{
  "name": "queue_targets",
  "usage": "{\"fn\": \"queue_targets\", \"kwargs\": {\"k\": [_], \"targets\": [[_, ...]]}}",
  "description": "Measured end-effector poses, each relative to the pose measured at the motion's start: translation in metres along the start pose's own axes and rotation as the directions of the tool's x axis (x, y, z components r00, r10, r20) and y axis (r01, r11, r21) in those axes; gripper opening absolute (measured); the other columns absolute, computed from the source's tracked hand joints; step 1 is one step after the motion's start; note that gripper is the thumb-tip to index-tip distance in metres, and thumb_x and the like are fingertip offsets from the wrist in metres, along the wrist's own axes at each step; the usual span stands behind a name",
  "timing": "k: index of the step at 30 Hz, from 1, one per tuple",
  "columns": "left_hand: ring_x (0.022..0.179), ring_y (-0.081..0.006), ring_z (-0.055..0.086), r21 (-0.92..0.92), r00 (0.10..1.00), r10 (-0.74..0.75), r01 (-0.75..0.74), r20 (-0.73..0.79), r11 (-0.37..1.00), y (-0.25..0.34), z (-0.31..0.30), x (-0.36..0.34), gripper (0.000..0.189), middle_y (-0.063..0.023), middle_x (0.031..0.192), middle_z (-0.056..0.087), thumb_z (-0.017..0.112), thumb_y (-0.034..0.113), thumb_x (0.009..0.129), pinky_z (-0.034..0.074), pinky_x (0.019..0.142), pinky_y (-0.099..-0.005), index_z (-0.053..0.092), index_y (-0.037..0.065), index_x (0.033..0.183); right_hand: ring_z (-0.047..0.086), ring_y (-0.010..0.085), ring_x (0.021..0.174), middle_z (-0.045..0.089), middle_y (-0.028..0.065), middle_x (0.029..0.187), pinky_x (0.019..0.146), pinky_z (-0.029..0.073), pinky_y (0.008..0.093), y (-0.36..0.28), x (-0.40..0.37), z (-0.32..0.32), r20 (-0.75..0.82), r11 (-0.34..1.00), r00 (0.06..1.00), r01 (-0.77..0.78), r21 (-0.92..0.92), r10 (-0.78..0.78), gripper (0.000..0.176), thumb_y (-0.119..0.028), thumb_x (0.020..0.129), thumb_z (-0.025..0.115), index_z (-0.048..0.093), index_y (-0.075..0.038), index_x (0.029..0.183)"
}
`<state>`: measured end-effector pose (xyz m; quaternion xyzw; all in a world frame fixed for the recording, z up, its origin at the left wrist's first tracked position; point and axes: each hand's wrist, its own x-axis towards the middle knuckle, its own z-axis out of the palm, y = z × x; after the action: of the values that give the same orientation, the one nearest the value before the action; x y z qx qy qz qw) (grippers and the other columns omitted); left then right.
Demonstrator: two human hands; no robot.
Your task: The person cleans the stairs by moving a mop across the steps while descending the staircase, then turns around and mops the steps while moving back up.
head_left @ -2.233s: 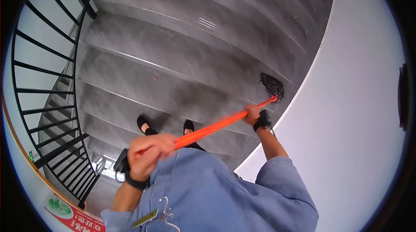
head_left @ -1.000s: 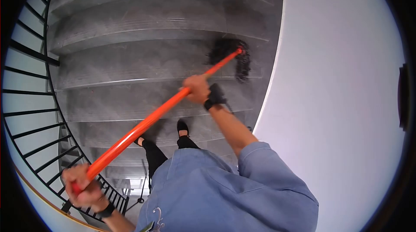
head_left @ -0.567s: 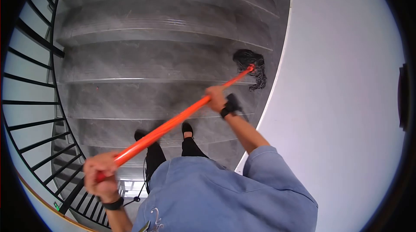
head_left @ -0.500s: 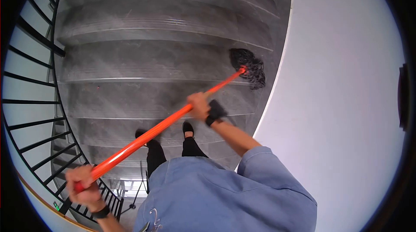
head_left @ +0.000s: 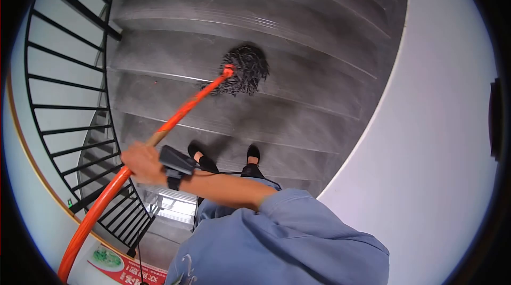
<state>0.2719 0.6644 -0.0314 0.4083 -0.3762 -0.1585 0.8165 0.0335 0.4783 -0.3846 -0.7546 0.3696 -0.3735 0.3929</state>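
An orange mop handle (head_left: 184,112) runs diagonally from the lower left up to a dark, stringy mop head (head_left: 246,69). The mop head lies over the edge of a grey stair (head_left: 308,85), near the middle of its width. My right hand (head_left: 143,163) is closed around the handle at the left, with a black band and a dark device on its wrist. My left hand is out of view; the handle's lower end leaves the frame at the bottom left.
Black railing bars (head_left: 66,108) curve along the left side. A white wall (head_left: 426,152) borders the stairs on the right. My black shoes (head_left: 253,153) stand on a step below the mop head. A red and white sign (head_left: 125,266) shows at the bottom left.
The mop head has moved left across the stairs, away from the right wall. My right hand has swung left with the handle. My left hand has gone out of view. The camera view has shifted.
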Motion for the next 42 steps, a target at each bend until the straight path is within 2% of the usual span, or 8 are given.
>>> {"fn": "queue_targets", "kwargs": {"k": [2, 11, 17, 20, 24, 26, 33, 42], "targets": [[0.049, -0.0143, 0.043, 0.477, 0.959, 0.284, -0.257, 0.017, 0.84, -0.022, -0.002, -0.028, 0.029, -0.002, 0.055, 0.043, 0.048, 0.031, 0.085, 0.037, 0.051, -0.0284, 0.047, 0.006, 0.069, 0.055, 0.0294, 0.077, 0.055, 0.009, 0.073, 0.062, 0.045, 0.0427, 0.012, -0.017, -0.032, -0.002, 0.999, 1.0, -0.005, -0.053, 0.005, 0.022, -0.017, 0.063, 0.07, 0.052, -0.008, 0.071], [0.045, -0.0095, 0.029, -0.131, 0.819, -0.534, 0.565, 0.211, 0.815, -0.236, 0.076, -0.136, 0.025, 0.003, 0.05, 0.033, 0.05, 0.027, 0.088, 0.028, 0.048, -0.0282, 0.044, 0.012, 0.069, 0.053, 0.0327, 0.071, 0.054, 0.0114, 0.068, 0.063, 0.04, 0.0418, 0.168, -0.145, -0.2, -0.133, 0.835, 0.982, -0.183, -0.519, 0.133, 0.024, -0.023, 0.073, 0.07, 0.053, -0.007, 0.066], [0.084, -0.012, 0.058, 0.138, 0.14, -0.701, 0.935, 0.7, 0.325, -0.302, 0.158, -0.242, 0.015, -0.0055, 0.091, 0.062, 0.052, 0.012, 0.091, 0.047, 0.079, -0.0267, 0.061, 0.002, 0.098, 0.052, 0.037, 0.088, 0.056, 0.0154, 0.082, 0.08, 0.041, 0.046, 0.27, -0.298, -0.348, -0.411, 0.435, 0.835, -0.544, -0.718, 0.366, 0.025, -0.016, 0.068, 0.073, 0.055, -0.006, 0.081], [0.086, -0.0147, 0.058, 0.053, 0.248, -0.42, 0.807, 0.873, 0.588, -0.307, 0.157, -0.228, 0.015, -0.0072, 0.091, 0.061, 0.053, 0.011, 0.09, 0.045, 0.08, -0.0261, 0.062, -0.001, 0.093, 0.052, 0.0367, 0.088, 0.056, 0.0151, 0.083, 0.077, 0.041, 0.0457, 0.269, -0.293, -0.361, -0.362, 0.39, 0.872, -0.475, -0.789, 0.329, 0.027, -0.013, 0.065, 0.075, 0.055, -0.007, 0.082], [0.079, -0.0099, 0.057, 0.103, 0.19, -0.783, 0.946, 0.593, 0.307, -0.305, 0.078, -0.156, 0.023, -0.0045, 0.084, 0.062, 0.054, 0.019, 0.09, 0.046, 0.073, -0.0239, 0.063, -0.001, 0.098, 0.054, 0.0355, 0.082, 0.057, 0.0141, 0.081, 0.072, 0.042, 0.0446, 0.268, -0.235, -0.277, -0.176, 0.582, 0.929, -0.344, -0.736, 0.327, 0.023, -0.011, 0.065, 0.073, 0.056, -0.007, 0.08], [0.07, -0.0139, 0.056, -0.088, 0.583, -0.668, 0.779, 0.462, 0.62, -0.298, 0.011, -0.124, 0.024, -0.0083, 0.075, 0.059, 0.049, 0.015, 0.088, 0.048, 0.074, -0.0283, 0.061, -0.006, 0.09, 0.056, 0.0349, 0.077, 0.058, 0.0134, 0.075, 0.069, 0.043, 0.0434, 0.243, -0.186, -0.202, -0.047, 0.715, 0.969, -0.21, -0.667, 0.241, 0.017, -0.01, 0.067, 0.071, 0.057, -0.007, 0.076], [0.037, -0.0095, 0.03, -0.098, 0.896, -0.425, 0.415, -0.128, 0.905, -0.13, -0.17, -0.064, 0.026, 0.0025, 0.044, 0.034, 0.046, 0.025, 0.085, 0.028, 0.045, -0.0273, 0.039, 0.011, 0.065, 0.054, 0.0313, 0.072, 0.057, 0.0091, 0.072, 0.069, 0.041, 0.0429, 0.074, -0.018, 0.036, 0.258, 0.93, 0.965, 0.134, -0.343, -0.044, 0.019, -0.01, 0.07, 0.073, 0.054, -0.007, 0.073], [0.055, -0.0147, 0.043, 0.315, 0.926, -0.044, 0.172, -0.376, 0.933, -0.059, -0.158, -0.201, 0.021, -0.0003, 0.055, 0.039, 0.056, 0.022, 0.081, 0.037, 0.071, -0.0353, 0.043, 0.012, 0.067, 0.052, 0.0328, 0.086, 0.053, 0.0124, 0.085, 0.076, 0.044, 0.0407, 0.059, 0.136, 0.239, 0.523, 0.814, 0.666, 0.573, 0.097, -0.531, 0.019, -0.008, 0.074, 0.068, 0.052, -0.005, 0.083]]}}
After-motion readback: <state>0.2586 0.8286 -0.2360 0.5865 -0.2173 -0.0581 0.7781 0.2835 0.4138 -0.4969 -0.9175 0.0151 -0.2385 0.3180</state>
